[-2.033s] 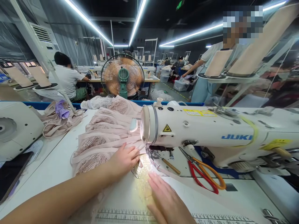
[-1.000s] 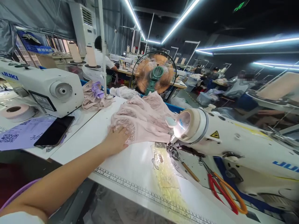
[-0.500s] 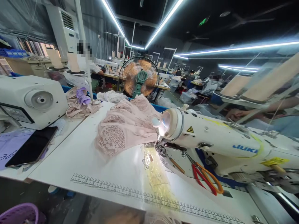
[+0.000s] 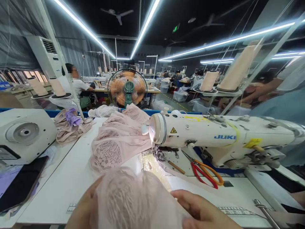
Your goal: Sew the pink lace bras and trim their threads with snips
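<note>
A pale pink lace bra (image 4: 133, 200) is held up close in front of me, blurred by motion. My left hand (image 4: 83, 203) grips its left side, the fingers mostly behind the fabric. At its right edge my right hand (image 4: 202, 206) is closed on the cloth, thumb in front. Beyond them, a pile of similar pink lace bras (image 4: 111, 143) lies on the white table, reaching to the needle area of the JUKI sewing machine (image 4: 190, 130). The machine's lamp is lit.
Scissors with red and orange handles (image 4: 206, 173) and a wooden-handled tool (image 4: 176, 167) lie by the machine. A phone (image 4: 26, 181) and another machine (image 4: 26, 133) are at left. Behind the table stands a fan (image 4: 128, 87). A co-worker (image 4: 79, 86) sits at far left; another person's arm (image 4: 259, 90) is at right.
Both my hands have come up from below the table edge with a bra, now over the front of the table. The camera has turned slightly right and levelled.
</note>
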`<control>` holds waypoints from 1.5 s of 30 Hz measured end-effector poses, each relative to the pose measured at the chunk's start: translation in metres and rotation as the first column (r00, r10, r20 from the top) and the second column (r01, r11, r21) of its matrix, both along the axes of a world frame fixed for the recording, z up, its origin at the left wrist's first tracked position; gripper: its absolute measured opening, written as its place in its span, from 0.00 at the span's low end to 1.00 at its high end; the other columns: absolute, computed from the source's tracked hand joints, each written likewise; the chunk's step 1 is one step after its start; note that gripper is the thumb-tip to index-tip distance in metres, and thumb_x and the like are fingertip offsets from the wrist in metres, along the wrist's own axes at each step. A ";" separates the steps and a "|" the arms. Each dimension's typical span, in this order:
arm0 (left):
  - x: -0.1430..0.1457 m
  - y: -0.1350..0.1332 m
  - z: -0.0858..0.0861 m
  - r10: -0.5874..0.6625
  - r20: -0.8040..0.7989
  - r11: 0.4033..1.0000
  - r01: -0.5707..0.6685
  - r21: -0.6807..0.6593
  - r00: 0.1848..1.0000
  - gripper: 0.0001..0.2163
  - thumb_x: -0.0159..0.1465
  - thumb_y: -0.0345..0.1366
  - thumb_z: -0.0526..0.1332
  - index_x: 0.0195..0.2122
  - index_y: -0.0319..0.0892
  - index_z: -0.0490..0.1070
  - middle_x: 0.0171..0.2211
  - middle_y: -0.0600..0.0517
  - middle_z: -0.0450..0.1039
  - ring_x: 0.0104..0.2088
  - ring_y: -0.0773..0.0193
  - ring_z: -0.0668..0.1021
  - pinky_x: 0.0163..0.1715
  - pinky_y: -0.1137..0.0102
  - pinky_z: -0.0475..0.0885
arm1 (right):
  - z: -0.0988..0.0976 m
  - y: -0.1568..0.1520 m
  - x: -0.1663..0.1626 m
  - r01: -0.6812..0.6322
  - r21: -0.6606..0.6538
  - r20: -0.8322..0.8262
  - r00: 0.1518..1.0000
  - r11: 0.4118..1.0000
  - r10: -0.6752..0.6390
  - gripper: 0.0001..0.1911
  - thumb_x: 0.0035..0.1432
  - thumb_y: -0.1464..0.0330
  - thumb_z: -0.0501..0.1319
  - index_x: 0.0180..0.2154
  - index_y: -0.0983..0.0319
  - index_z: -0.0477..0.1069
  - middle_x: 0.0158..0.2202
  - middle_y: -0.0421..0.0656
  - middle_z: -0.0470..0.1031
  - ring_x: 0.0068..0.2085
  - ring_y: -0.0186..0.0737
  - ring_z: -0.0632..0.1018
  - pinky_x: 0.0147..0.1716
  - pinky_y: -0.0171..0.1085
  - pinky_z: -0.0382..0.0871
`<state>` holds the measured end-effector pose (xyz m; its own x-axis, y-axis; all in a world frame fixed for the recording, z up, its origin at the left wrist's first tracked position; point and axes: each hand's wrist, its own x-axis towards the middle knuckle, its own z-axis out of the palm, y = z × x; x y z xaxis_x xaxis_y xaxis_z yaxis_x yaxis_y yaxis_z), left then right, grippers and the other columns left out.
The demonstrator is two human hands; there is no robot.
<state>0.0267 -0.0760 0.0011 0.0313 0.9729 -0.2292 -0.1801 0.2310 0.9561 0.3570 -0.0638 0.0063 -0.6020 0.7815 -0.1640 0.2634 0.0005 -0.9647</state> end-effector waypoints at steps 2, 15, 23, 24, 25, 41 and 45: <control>-0.023 0.015 0.009 0.158 -0.021 0.987 -0.157 0.033 0.987 0.23 0.50 0.51 0.63 0.45 0.47 0.75 0.34 0.49 0.80 0.39 0.44 0.80 0.36 0.55 0.77 | -0.003 0.025 -0.012 -0.014 0.250 0.205 0.978 0.968 -0.039 0.18 0.62 0.57 0.52 0.46 0.60 0.70 0.37 0.43 0.77 0.38 0.41 0.78 0.34 0.35 0.71; -0.001 0.058 0.025 0.504 -0.751 0.730 0.255 0.634 0.427 0.13 0.61 0.31 0.51 0.44 0.46 0.70 0.47 0.45 0.73 0.52 0.54 0.73 0.51 0.58 0.71 | -0.039 0.099 -0.073 -0.052 0.747 0.560 0.587 0.663 -0.585 0.05 0.65 0.71 0.58 0.39 0.62 0.72 0.44 0.44 0.74 0.44 0.41 0.75 0.46 0.46 0.70; 0.116 0.099 -0.015 0.096 -0.989 0.510 0.848 0.143 0.109 0.14 0.65 0.29 0.51 0.51 0.35 0.66 0.49 0.40 0.72 0.49 0.57 0.74 0.49 0.64 0.72 | -0.056 0.082 -0.056 -0.195 0.785 0.549 0.658 0.588 -0.515 0.09 0.61 0.75 0.54 0.37 0.62 0.74 0.38 0.46 0.78 0.40 0.42 0.77 0.39 0.40 0.73; 0.118 0.103 -0.020 0.106 -0.990 0.509 0.850 0.134 0.093 0.14 0.65 0.31 0.53 0.51 0.34 0.66 0.50 0.39 0.72 0.50 0.55 0.73 0.51 0.63 0.70 | -0.059 0.075 -0.052 -0.212 0.797 0.534 0.686 0.566 -0.495 0.11 0.61 0.76 0.53 0.39 0.63 0.74 0.40 0.48 0.78 0.42 0.43 0.77 0.40 0.39 0.74; 0.119 0.106 -0.023 0.117 -0.991 0.507 0.853 0.122 0.072 0.15 0.65 0.33 0.53 0.51 0.33 0.66 0.51 0.38 0.70 0.52 0.53 0.72 0.52 0.61 0.68 | -0.061 0.068 -0.047 -0.229 0.809 0.519 0.709 0.541 -0.477 0.13 0.61 0.76 0.52 0.41 0.63 0.74 0.43 0.50 0.78 0.44 0.45 0.77 0.42 0.40 0.74; 0.137 0.121 -0.024 0.202 -0.971 0.680 0.731 0.044 -0.130 0.24 0.66 0.46 0.53 0.56 0.34 0.65 0.47 0.39 0.70 0.47 0.48 0.71 0.39 0.57 0.67 | -0.078 0.021 -0.012 -0.379 0.890 0.455 0.745 0.253 -0.487 0.19 0.57 0.71 0.56 0.48 0.70 0.72 0.52 0.56 0.74 0.50 0.53 0.78 0.43 0.47 0.78; 0.138 0.130 -0.025 0.199 -0.972 0.688 0.725 0.048 -0.125 0.22 0.65 0.46 0.53 0.55 0.36 0.66 0.47 0.41 0.71 0.46 0.49 0.72 0.40 0.57 0.68 | -0.082 0.024 -0.014 -0.320 0.911 0.410 0.759 0.259 -0.505 0.19 0.57 0.71 0.56 0.50 0.68 0.70 0.54 0.55 0.73 0.52 0.50 0.76 0.46 0.45 0.76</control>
